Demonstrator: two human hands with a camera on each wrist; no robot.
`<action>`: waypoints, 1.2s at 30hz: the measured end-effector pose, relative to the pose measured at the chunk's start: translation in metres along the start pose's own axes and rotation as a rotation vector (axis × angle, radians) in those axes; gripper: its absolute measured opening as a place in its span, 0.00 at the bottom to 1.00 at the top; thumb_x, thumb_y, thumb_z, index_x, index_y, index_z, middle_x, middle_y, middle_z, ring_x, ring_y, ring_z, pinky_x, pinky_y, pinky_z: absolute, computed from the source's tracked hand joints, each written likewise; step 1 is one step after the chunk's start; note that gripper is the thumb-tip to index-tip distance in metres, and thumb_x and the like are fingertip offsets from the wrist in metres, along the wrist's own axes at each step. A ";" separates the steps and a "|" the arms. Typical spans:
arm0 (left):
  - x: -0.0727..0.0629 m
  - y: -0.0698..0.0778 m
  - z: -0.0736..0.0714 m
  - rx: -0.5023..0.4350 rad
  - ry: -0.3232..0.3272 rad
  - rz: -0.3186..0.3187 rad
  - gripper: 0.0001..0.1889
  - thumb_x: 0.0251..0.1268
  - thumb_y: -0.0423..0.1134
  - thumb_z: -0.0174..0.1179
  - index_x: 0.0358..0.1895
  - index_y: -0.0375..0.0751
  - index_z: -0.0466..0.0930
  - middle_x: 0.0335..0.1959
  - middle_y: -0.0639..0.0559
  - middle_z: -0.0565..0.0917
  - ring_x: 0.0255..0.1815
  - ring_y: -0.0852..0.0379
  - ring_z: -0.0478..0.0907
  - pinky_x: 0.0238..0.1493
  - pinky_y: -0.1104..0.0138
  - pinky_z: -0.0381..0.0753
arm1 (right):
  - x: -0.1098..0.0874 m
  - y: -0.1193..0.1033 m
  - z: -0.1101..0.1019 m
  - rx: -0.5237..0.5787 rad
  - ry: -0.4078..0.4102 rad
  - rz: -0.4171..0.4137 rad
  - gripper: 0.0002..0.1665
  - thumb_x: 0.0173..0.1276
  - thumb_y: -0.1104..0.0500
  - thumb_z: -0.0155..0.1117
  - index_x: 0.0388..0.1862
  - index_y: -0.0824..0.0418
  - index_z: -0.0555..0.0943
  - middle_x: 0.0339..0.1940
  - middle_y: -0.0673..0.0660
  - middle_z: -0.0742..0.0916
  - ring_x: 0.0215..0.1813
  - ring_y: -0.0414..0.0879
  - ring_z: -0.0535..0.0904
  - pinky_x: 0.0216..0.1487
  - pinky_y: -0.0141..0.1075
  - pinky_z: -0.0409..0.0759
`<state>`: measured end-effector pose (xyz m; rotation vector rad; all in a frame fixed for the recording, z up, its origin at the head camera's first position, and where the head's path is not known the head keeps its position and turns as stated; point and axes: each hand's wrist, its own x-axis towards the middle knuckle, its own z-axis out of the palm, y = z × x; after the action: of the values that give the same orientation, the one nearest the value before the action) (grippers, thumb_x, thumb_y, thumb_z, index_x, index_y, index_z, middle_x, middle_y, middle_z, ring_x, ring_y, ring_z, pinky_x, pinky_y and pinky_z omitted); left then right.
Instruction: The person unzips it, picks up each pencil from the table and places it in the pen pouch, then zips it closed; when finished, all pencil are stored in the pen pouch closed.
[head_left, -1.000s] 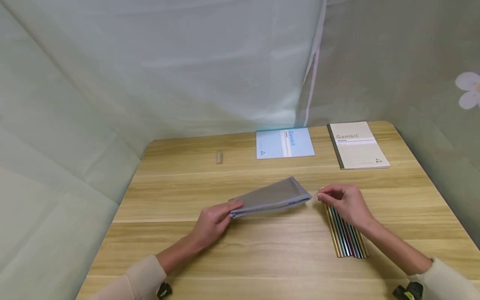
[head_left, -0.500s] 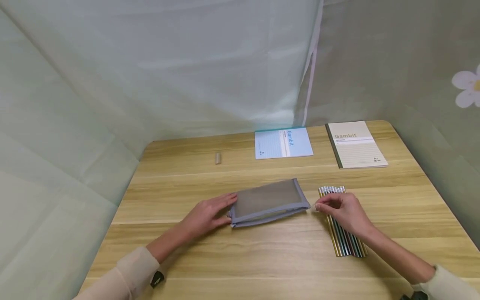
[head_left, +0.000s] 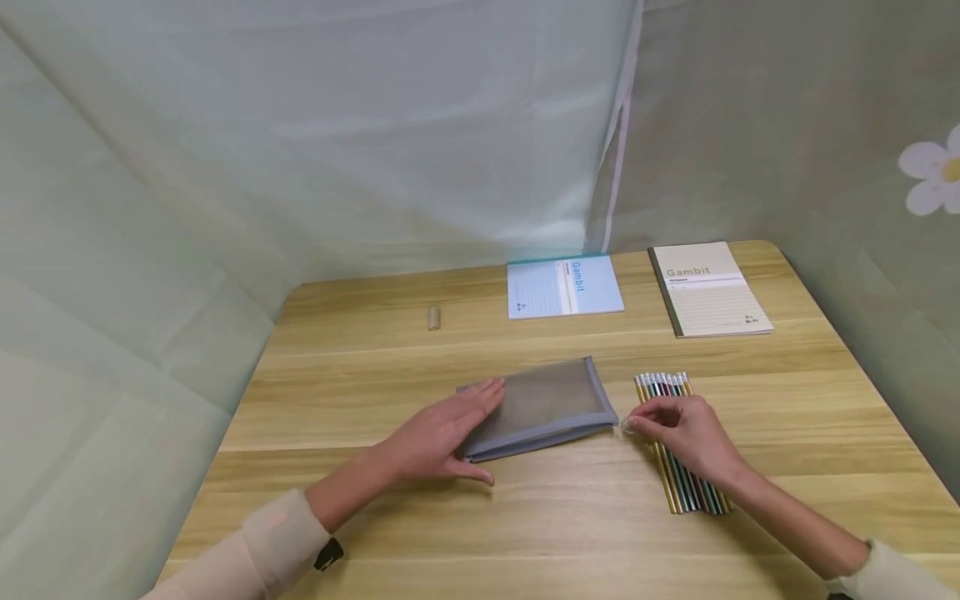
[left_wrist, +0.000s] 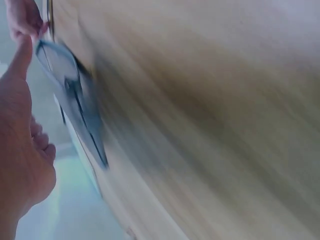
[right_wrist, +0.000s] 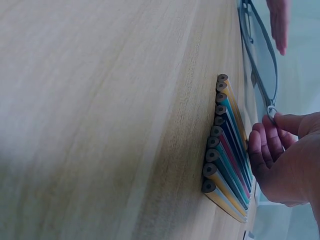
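Note:
A grey zip pouch point(head_left: 551, 396) with a see-through top lies tilted on the table in the head view, its mouth parted toward me. Over its left end my left hand point(head_left: 442, 429) rests with fingers extended and thumb apart. My right hand point(head_left: 686, 433) pinches a small ring point(right_wrist: 271, 111) at the pouch's right corner. Beneath and beside that hand lies a row of several pencils point(head_left: 678, 487), eraser ends pointing away. In the right wrist view their unsharpened ends face the camera. The pouch's mouth point(left_wrist: 75, 95) also shows in the left wrist view, somewhat blurred.
Toward the back of the wooden table point(head_left: 360, 358) lie a blue notebook point(head_left: 536, 287) and a cream notebook point(head_left: 716, 300). A small light-brown block point(head_left: 434, 317) sits back left. Pale curtains point(head_left: 420, 133) enclose the table behind and at both sides.
The pouch has come down flatter on the table. My left hand let go of its left edge and slid onto its top. My right hand moved slightly nearer me, still pinching the ring.

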<state>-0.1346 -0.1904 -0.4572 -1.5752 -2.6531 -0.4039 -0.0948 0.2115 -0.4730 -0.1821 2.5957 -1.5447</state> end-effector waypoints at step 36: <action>0.038 0.021 0.036 0.066 0.012 0.005 0.30 0.83 0.43 0.56 0.79 0.30 0.67 0.77 0.37 0.72 0.75 0.46 0.72 0.70 0.55 0.76 | 0.000 0.001 0.002 0.003 0.033 -0.056 0.05 0.68 0.63 0.77 0.40 0.63 0.91 0.34 0.54 0.91 0.33 0.43 0.83 0.33 0.31 0.79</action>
<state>-0.1312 -0.1397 -0.4818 -1.5548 -2.6242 -0.3207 -0.0942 0.2103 -0.4744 -0.2325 2.6345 -1.5829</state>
